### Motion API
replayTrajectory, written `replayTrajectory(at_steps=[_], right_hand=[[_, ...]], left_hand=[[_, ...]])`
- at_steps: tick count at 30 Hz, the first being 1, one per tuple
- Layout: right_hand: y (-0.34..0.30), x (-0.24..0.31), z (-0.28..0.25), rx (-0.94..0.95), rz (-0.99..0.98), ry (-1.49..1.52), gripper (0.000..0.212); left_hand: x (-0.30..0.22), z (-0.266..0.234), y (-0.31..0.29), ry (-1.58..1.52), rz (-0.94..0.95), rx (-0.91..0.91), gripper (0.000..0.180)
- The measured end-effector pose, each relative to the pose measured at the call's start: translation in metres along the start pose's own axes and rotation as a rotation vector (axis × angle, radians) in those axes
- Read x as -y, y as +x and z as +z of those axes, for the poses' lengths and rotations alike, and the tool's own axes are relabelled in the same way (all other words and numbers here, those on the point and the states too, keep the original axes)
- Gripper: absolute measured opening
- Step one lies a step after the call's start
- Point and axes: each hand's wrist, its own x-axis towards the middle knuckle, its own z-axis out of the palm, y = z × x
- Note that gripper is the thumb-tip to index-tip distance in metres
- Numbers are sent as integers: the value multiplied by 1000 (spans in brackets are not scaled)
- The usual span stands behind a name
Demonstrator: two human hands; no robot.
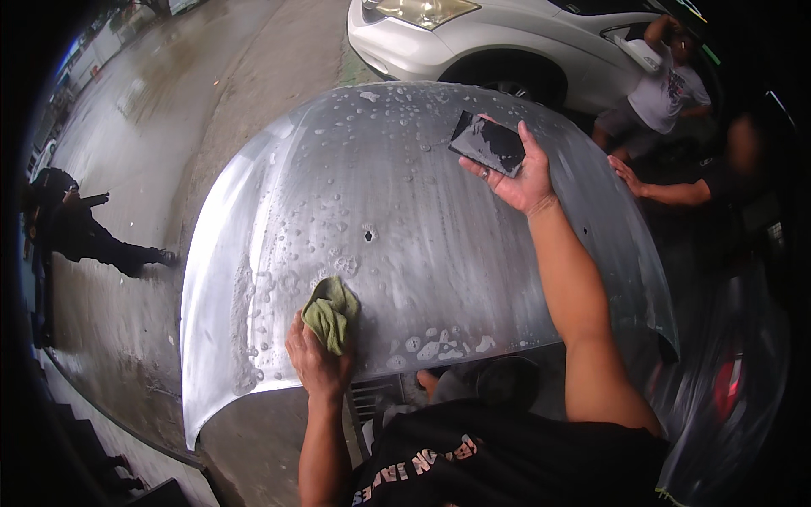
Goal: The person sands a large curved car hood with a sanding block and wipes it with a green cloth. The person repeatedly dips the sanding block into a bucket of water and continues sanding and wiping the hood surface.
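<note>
A grey car hood (422,253), wet and streaked, lies before me with water drops and suds scattered over it. Near its close edge, left of the middle, my left hand (317,359) is closed round a crumpled green cloth (331,313). My right hand (530,173) reaches over the far right part of the hood, palm turned up. Between its thumb and fingers is a dark rectangular piece of sandpaper (490,144), wet, with grey residue on its face. It looks raised off the surface. A small hole (368,237) shows near the hood's middle.
Beyond the hood stands a white car (498,38). At the right, a co-worker's hand (625,176) rests by the hood's edge. Another person in a white shirt (663,93) is by the car. One person in dark clothes (76,224) stands on the wet floor (127,152) at left.
</note>
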Motion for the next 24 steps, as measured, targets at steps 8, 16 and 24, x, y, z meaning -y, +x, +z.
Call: replayTrajectory(at_steps=[8, 16, 24], right_hand=[[-188, -77, -11, 400, 84, -1764, 65], [14, -76, -64, 372, 105, -2145, 74], [193, -53, -100, -104, 224, -2160, 69]], left_hand=[[-6, 5, 1, -9, -17, 23, 68], [-4, -2, -11, 66, -38, 13, 66], [4, 5, -5, 29, 12, 1, 69]])
